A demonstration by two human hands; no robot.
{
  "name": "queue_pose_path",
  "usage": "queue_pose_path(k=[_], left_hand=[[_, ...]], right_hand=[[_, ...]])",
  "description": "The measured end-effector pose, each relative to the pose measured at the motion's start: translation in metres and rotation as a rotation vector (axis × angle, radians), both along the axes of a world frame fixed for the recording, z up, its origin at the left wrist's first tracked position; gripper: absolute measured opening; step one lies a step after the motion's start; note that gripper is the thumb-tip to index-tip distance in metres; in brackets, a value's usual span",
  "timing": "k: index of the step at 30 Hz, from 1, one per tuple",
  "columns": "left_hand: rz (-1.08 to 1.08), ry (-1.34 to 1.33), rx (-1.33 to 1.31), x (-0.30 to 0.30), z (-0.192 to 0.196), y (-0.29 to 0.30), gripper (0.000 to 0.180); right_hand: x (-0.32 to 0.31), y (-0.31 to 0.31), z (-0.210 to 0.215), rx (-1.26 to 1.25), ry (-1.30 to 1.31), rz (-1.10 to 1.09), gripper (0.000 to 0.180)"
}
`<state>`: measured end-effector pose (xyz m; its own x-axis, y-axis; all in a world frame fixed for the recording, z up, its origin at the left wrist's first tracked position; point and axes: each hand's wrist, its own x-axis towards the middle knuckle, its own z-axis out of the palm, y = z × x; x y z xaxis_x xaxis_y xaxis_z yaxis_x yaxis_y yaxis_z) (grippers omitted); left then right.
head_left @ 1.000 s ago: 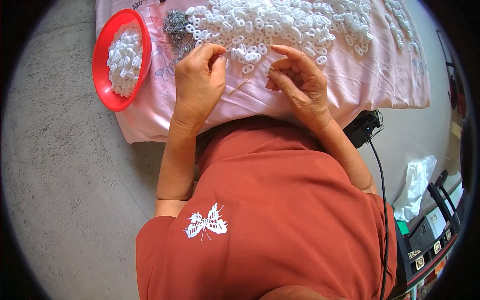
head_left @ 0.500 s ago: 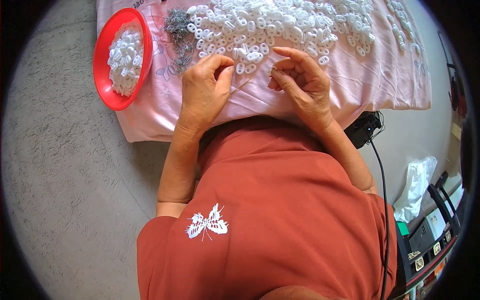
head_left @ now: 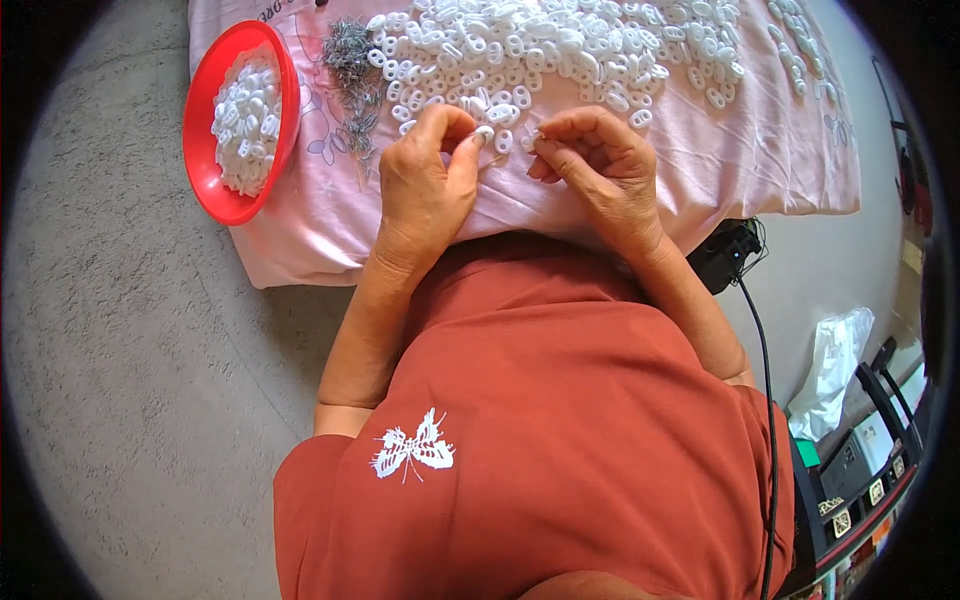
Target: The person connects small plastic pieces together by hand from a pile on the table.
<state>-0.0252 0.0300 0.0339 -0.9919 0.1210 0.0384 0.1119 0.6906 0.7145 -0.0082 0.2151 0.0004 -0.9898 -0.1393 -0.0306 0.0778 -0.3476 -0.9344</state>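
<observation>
My left hand (head_left: 428, 185) pinches a small white plastic piece (head_left: 485, 132) between thumb and forefinger. Close by on the right, the thumb and forefinger of my right hand (head_left: 603, 170) are closed on a small pale thing (head_left: 531, 139), too small to make out. The two hands are apart, just over the near edge of a heap of white oval plastic pieces with two holes (head_left: 540, 45). A thin tan strip (head_left: 493, 161) shows beside my left thumb. Left of the heap lies a pile of small grey metal bits (head_left: 352, 65).
A pink patterned cloth (head_left: 690, 185) covers the work surface. At its left edge a red bowl (head_left: 197, 160) holds white pieces. More white pieces (head_left: 795, 60) lie at the far right. A black cable (head_left: 765, 370) runs down on my right, near a clear plastic bag (head_left: 832, 365).
My left hand has moved slightly right, closer to my right hand, and a white piece now shows at its fingertips. My right hand's forefinger has come down toward the thumb.
</observation>
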Motion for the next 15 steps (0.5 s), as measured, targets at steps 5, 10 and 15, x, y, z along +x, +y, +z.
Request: queue_pose_path(k=[5,10,15], left_hand=[[0.058,-0.203,0.445,-0.005,0.009,0.006,0.01],[0.034,-0.318,0.619,-0.008,0.015,0.013,0.011],[0.051,-0.352,0.672,-0.009,0.016,0.016,0.012]], right_hand=[[-0.001,0.002,0.002,-0.02,-0.014,0.013,0.011],[-0.001,0.003,0.004,-0.014,-0.036,0.019,0.01],[-0.001,0.004,0.006,-0.013,-0.046,0.03,0.009]])
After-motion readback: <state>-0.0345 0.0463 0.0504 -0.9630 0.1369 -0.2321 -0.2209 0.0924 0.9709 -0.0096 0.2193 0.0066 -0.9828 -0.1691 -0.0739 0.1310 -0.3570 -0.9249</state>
